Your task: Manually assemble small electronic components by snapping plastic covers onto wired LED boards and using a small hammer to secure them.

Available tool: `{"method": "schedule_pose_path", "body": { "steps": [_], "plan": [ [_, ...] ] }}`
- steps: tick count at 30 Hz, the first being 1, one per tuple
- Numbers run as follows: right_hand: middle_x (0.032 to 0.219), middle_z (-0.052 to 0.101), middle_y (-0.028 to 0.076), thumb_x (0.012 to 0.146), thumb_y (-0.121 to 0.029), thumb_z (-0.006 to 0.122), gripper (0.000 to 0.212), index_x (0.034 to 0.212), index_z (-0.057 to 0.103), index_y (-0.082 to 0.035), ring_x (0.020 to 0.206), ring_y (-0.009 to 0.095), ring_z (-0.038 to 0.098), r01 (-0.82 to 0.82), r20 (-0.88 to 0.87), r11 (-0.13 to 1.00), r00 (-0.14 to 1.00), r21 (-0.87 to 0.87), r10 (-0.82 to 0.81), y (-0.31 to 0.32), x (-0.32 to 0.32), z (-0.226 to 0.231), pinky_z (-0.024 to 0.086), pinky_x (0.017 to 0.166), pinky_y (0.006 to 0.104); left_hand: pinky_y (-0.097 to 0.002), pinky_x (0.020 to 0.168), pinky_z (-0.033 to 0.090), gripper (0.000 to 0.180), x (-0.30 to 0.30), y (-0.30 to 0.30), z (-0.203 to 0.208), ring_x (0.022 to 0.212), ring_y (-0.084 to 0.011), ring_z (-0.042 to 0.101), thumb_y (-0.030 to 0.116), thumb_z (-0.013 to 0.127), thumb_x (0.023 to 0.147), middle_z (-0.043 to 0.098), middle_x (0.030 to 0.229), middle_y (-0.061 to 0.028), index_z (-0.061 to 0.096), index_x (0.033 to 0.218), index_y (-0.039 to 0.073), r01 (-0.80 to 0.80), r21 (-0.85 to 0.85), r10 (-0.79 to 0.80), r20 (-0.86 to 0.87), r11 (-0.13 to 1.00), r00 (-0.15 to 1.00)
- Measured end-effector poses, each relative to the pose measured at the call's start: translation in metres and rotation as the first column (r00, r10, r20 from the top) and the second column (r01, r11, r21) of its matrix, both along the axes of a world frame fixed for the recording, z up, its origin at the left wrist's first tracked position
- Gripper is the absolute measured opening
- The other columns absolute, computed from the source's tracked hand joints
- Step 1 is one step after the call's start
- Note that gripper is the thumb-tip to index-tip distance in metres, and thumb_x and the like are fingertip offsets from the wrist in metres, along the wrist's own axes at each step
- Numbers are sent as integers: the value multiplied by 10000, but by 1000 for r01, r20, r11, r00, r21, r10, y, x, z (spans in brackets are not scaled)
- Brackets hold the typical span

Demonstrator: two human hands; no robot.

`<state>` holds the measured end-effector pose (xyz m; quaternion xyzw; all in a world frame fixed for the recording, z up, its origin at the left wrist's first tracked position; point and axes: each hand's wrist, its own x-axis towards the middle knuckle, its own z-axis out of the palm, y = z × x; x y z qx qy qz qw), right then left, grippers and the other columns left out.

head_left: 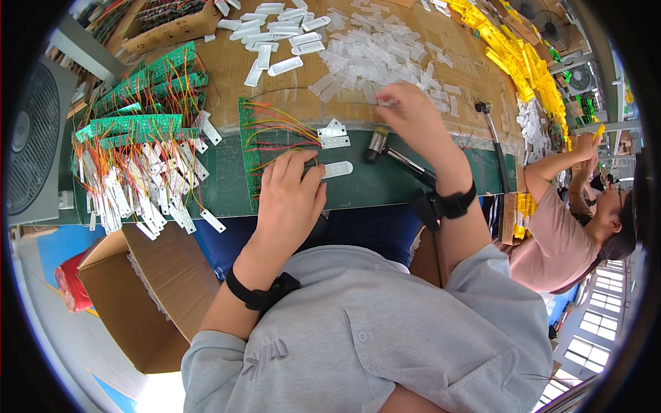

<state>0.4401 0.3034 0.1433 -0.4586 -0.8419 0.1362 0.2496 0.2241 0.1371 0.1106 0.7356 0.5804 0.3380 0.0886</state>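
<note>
On the green work mat, my left hand is closed around the near end of a white round-ended plastic casing; wires run under the fingers. A green circuit board strip lies just left of it, with red and yellow wires leading to small white LED boards. Over the near edge of a heap of clear plastic strips, my right hand has its fingertips pinched together on what looks like one clear strip. A hammer lies beneath my right forearm, its head near the LED boards.
Wired circuit boards are heaped at the left table edge. More white casings lie at the back. A second hammer and yellow parts are to the right, where a co-worker sits. An open cardboard box stands lower left.
</note>
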Motion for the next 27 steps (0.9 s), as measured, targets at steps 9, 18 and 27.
{"method": "schedule_pose_path", "body": {
  "steps": [9, 18, 27],
  "plan": [
    [952, 645, 113, 899, -189, 705, 168, 1016, 677, -72, 957, 298, 619, -402, -13, 913, 916, -73, 402, 51, -98, -26, 501, 839, 406, -466, 968, 450, 148, -3, 7, 2, 1171, -336, 565, 71, 741, 800, 617, 1217, -117, 633, 899, 53, 0, -2, 0, 30, 1000, 1000],
    [984, 631, 106, 830, -143, 766, 254, 1056, 661, -95, 994, 329, 595, -359, 171, 932, 923, 58, 345, 69, -129, -24, 483, 864, 430, -427, 817, 466, 185, -13, 33, 14, 970, -291, 571, 90, 764, 786, 602, 990, -73, 655, 934, 69, -147, 57, 146, 13, 987, 989],
    [874, 653, 89, 828, -90, 770, 400, 1216, 675, -80, 726, 201, 619, -148, -167, 957, 980, -251, 108, -26, -44, 16, 508, 667, 331, -433, 880, 445, 221, -19, 44, -2, 1000, -264, 575, 129, 787, 773, 604, 970, -54, 672, 961, 108, -124, 32, 127, -172, 992, 977]
  ]
}}
